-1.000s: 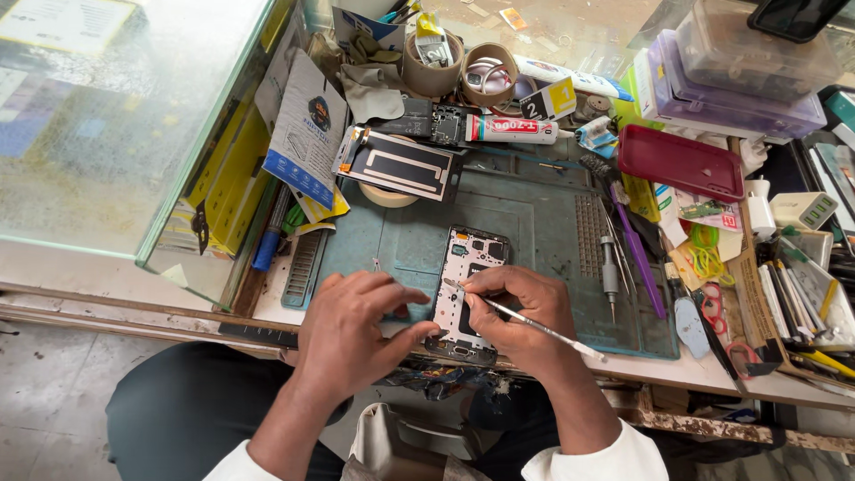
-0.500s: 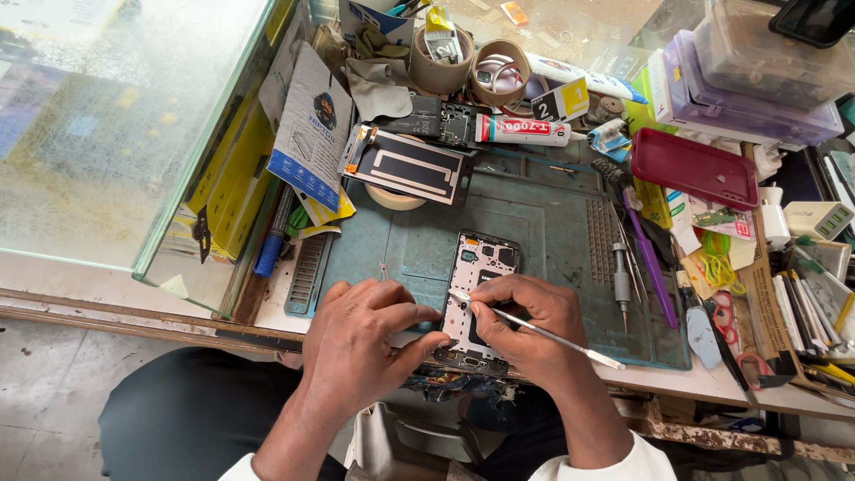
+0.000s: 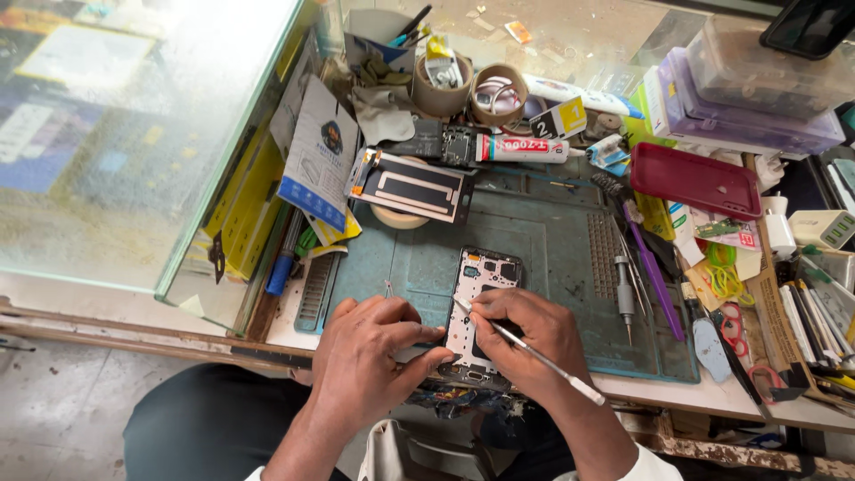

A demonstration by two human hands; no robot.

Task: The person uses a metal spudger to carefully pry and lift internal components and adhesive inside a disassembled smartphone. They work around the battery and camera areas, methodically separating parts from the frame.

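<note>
Cluttered desk [image 3: 552, 223], teal mat: opened phone [image 3: 481, 312] lies lengthwise away from the body, between both hands. Left hand [image 3: 374, 361] pinches its near-left edge; right hand [image 3: 525, 343] grips a thin probe [image 3: 534, 352], tip on the board.

Bright, even daylight fills the scene, strongest toward twelve o'clock, where the glass top [image 3: 570, 36] washes out pale. The glass case [image 3: 134, 134] at ten o'clock carries hazy glare and milky reflections. Shadows under both hands stay soft. Centre detail is sharp; the edges bow with wide-angle distortion and soften slightly.
</note>
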